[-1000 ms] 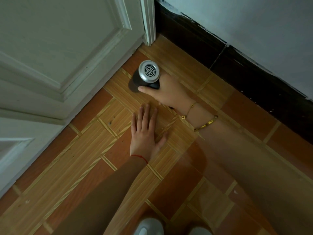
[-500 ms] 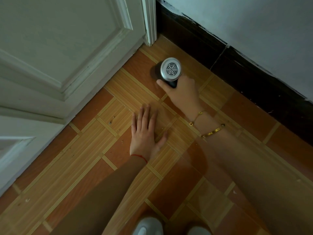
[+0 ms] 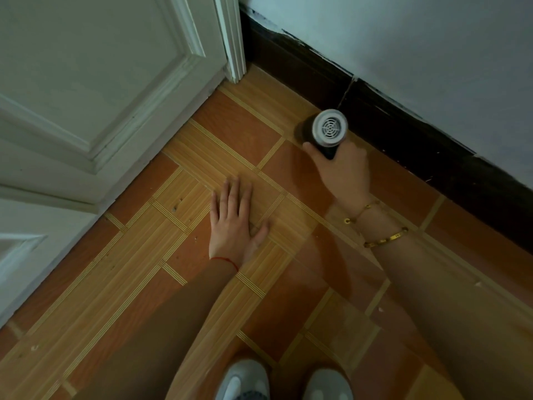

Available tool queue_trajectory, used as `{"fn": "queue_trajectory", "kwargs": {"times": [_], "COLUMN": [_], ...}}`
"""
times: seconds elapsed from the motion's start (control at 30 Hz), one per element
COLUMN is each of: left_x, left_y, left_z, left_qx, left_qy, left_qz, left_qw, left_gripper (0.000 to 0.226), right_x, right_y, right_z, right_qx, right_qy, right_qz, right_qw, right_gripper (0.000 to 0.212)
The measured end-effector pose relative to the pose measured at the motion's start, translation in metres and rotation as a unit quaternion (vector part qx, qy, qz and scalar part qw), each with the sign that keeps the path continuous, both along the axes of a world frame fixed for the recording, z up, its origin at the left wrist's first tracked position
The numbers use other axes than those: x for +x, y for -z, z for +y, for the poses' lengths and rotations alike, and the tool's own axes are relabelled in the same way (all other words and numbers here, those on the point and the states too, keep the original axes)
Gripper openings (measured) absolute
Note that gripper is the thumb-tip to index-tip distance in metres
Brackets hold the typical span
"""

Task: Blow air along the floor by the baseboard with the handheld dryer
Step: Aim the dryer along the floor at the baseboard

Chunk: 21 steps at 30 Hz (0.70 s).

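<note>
Dark baseboard (image 3: 403,134) beside dryer (image 3: 328,131) — right hand (image 3: 343,171) grips it; left hand (image 3: 235,223) flat on floor (image 3: 288,284).

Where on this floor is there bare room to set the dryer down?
Bare tiles lie between the left hand and the door, and along the baseboard beyond the right hand. It is crowded between both hands and near the shoes.

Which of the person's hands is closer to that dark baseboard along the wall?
The right hand: it grips the dryer right beside the baseboard. The left hand lies flat on the floor, farther out.
</note>
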<state>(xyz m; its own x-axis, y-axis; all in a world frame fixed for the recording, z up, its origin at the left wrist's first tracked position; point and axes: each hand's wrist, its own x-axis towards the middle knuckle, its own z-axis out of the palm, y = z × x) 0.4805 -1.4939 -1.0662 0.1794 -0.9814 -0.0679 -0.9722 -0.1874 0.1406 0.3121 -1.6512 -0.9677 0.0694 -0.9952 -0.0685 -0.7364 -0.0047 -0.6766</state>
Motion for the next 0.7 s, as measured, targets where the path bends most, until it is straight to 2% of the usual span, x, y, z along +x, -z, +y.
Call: {"fn": "queue_trajectory", "kwargs": {"times": [0.13, 0.47, 0.7], "left_x": [0.0, -0.003, -0.005], "left_y": [-0.002, -0.008, -0.012], "left_z": [0.0, 0.0, 0.0], "left_qx": [0.01, 0.014, 0.014], "left_qy": [0.002, 0.009, 0.013], "left_qz": [-0.008, 0.004, -0.002], "left_qw": [1.0, 1.0, 1.0], "left_gripper": [0.085, 0.086, 0.084], "right_x": [-0.02, -0.025, -0.054], "right_y": [0.0, -0.007, -0.008], "right_z": [0.005, 0.051, 0.059], "right_qx": [0.021, 0.106, 0.039], "right_qy": [0.025, -0.118, -0.005], "right_qz": [0.012, -0.032, 0.008], "right_qw": [0.999, 0.987, 0.999], "right_gripper": [0.056, 0.043, 0.055]}}
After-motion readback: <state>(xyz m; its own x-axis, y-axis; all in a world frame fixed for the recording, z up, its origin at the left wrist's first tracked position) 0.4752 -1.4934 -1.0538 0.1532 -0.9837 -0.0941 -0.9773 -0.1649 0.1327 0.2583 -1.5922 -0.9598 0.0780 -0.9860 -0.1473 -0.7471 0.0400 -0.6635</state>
